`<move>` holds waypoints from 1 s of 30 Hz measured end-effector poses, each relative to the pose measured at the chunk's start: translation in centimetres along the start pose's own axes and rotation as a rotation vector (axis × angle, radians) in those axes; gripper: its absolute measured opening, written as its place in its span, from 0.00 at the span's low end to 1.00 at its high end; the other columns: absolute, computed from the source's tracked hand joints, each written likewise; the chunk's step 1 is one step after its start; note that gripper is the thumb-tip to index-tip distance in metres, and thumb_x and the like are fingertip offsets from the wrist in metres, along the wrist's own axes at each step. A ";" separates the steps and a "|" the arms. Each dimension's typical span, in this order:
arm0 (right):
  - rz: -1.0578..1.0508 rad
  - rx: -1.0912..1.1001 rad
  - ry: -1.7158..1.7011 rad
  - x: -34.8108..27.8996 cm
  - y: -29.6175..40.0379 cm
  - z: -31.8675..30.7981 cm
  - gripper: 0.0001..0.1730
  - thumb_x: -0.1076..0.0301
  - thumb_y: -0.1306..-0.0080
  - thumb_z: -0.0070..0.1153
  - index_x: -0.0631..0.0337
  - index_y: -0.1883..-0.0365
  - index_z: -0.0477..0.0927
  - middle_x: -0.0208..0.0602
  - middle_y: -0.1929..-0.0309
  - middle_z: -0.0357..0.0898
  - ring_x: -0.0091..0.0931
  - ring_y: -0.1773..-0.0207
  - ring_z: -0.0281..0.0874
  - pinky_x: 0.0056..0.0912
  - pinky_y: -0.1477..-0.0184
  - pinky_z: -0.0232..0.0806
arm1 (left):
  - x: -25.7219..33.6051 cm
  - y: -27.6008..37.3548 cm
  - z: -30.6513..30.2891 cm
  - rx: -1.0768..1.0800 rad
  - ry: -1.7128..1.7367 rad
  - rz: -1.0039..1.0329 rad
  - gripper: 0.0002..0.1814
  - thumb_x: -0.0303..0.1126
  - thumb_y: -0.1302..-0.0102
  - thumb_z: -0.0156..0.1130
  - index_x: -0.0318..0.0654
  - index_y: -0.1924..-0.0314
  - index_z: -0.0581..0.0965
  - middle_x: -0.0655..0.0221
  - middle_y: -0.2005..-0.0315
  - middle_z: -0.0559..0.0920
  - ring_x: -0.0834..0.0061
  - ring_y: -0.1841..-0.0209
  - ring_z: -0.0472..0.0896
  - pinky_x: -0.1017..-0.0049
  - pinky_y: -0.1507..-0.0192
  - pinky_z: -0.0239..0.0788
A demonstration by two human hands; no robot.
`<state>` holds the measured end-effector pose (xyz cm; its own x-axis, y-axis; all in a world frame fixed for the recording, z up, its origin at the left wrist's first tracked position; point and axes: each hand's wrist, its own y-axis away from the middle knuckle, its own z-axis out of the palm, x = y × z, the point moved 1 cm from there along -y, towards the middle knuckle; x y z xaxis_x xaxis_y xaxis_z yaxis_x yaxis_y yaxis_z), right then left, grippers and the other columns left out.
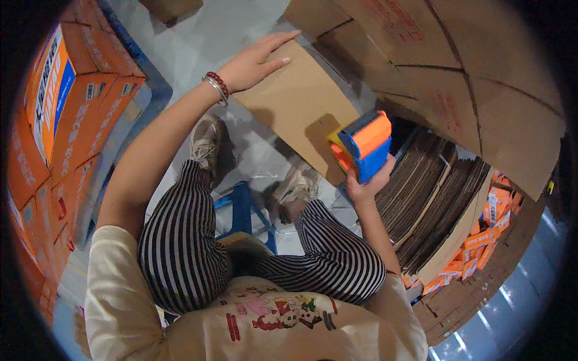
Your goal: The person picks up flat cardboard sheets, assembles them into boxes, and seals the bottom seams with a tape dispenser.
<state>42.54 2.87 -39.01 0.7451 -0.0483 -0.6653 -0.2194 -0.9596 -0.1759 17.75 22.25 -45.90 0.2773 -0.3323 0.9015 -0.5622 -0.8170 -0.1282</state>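
Observation:
A plain brown cardboard box [300,94] lies aslant in front of my knees. My left hand [262,61] holds its far left end, the thumb on the top face and the fingers stretched along the edge. In my right hand [372,182] is a blue and orange hand-held tool [368,142], seemingly a packing tape dispenser, with a yellow part on its left side. The tool is over the near right end of the box and casts a shadow on it. Whether it touches the cardboard cannot be told.
Large brown cartons [433,85] are stacked at the upper right. Below them stands a bundle of flattened cardboard [420,189], beside a carton of small orange packets [481,243]. Orange printed cartons [90,113] rise on a blue pallet [158,85] at left. Between my feet is a blue stool [241,207].

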 end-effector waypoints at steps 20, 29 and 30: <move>-0.050 -0.237 0.314 -8.3 -6.2 3.8 0.31 0.72 0.62 0.60 0.64 0.57 0.63 0.44 0.66 0.67 0.39 0.63 0.69 0.35 0.58 0.63 | 5.8 1.5 -0.6 -0.063 0.810 -0.475 0.18 0.50 0.33 0.45 0.45 0.66 0.73 0.83 0.78 0.70 0.91 0.78 0.65 0.88 0.80 0.59; -0.341 -0.195 0.091 -4.8 -5.5 2.8 0.49 0.63 0.60 0.71 0.66 0.42 0.58 0.51 0.60 0.69 0.40 0.62 0.71 0.41 0.61 0.66 | 5.7 1.6 0.0 0.225 0.582 -0.347 0.13 0.37 0.34 0.51 0.33 0.69 0.72 0.75 0.80 0.71 0.88 0.73 0.66 0.80 0.71 0.61; -0.501 -0.275 0.211 -6.4 -6.1 2.2 0.52 0.63 0.61 0.71 0.57 0.37 0.57 0.53 0.59 0.68 0.43 0.62 0.70 0.41 0.62 0.66 | 5.2 1.7 -0.2 0.216 0.533 -0.389 0.13 0.38 0.34 0.51 0.34 0.67 0.73 0.75 0.79 0.71 0.88 0.72 0.67 0.81 0.69 0.62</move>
<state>37.70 9.66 -35.31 0.8304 0.4010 -0.3870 0.3402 -0.9148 -0.2179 18.10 19.23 -41.32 -0.0240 0.2352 0.9717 -0.3167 -0.9237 0.2157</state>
